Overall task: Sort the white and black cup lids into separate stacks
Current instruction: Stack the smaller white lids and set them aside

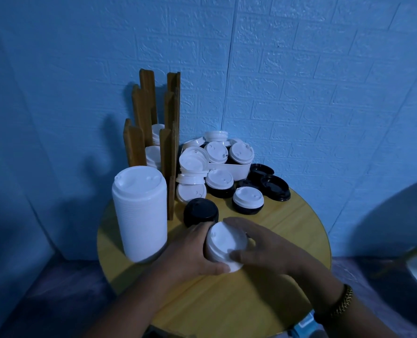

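White lids (223,242): left hand (190,251) and right hand (272,247) curl fingers round them. Step: gathering whites. Next, probably: onto white stack (140,215), left.

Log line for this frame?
left hand, right hand: hold white lids | tall white lid stack: at left | mixed lids: unsorted behind

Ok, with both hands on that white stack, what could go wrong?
The held white lids sit tilted between left hand and right hand; one could slip. The tall white stack stands near the table edge; adding lids might topple it. The black lids by the left hand could get knocked.
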{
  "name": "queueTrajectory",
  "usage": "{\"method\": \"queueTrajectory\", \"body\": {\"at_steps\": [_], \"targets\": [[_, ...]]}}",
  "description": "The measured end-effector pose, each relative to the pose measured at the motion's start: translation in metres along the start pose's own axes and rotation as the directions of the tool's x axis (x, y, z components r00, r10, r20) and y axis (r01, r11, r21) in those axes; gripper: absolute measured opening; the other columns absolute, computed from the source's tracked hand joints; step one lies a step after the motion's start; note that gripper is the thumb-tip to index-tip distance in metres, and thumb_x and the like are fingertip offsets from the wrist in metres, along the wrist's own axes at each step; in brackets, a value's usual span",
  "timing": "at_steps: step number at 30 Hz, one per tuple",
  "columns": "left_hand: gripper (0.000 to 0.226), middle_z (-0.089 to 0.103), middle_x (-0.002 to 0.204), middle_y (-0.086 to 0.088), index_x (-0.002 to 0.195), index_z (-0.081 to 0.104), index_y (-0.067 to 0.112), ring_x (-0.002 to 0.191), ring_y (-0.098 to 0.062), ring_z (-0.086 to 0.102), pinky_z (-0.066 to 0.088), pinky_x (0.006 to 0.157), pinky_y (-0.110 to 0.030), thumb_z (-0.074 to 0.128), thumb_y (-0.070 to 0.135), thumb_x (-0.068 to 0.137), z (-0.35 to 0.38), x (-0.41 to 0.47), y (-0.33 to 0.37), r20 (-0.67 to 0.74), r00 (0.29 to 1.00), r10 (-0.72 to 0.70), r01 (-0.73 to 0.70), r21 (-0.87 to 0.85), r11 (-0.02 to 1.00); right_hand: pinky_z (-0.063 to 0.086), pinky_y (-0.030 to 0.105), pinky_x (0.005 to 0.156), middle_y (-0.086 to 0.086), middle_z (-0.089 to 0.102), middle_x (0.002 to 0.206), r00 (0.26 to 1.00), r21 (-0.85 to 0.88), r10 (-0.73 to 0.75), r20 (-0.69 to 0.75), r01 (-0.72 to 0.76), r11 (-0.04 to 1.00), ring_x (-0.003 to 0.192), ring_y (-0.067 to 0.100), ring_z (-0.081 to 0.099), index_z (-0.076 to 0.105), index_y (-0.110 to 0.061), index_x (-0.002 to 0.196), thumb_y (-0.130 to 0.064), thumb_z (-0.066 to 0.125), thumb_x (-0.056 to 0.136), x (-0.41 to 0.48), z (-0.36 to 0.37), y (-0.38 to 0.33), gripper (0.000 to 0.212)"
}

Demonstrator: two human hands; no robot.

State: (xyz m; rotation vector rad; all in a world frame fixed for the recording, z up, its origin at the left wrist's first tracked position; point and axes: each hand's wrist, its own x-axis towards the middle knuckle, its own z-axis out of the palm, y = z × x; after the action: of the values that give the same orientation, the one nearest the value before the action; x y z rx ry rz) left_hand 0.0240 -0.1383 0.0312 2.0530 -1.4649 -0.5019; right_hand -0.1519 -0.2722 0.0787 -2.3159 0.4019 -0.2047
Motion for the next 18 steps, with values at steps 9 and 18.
{"method": "queueTrajectory", "body": {"at_steps": [9,18], "targets": [[0.1,0.043,0.146,0.019,0.15,0.029,0.045,0.13,-0.005,0.045,0.048,0.104,-0.034,0.081,0.064,0.067,0.0,-0.002,-0.001,-0.009,1.0,0.019,-0.019,-0.003,1.0,0.045,0.033,0.097,-0.019,0.052,0.128,0.99,-0.272,0.009,-0.139,-0.047,0.961,0.115,0.005,0.049,0.047,-0.036,0.135,-0.058,0.074,0.076,0.01,0.011,-0.008,0.068],[0.096,0.043,0.146,0.024,0.148,0.03,0.048,0.129,0.0,0.042,0.042,0.105,-0.029,0.08,0.066,0.068,0.0,-0.001,0.002,-0.006,1.0,0.003,-0.003,-0.007,1.0,0.042,0.026,0.094,-0.006,0.057,0.13,0.899,-0.071,0.097,-0.426,-0.14,0.988,0.123,0.012,0.051,0.058,-0.021,0.131,-0.047,0.068,0.089,0.035,-0.024,0.027,0.05]]}}
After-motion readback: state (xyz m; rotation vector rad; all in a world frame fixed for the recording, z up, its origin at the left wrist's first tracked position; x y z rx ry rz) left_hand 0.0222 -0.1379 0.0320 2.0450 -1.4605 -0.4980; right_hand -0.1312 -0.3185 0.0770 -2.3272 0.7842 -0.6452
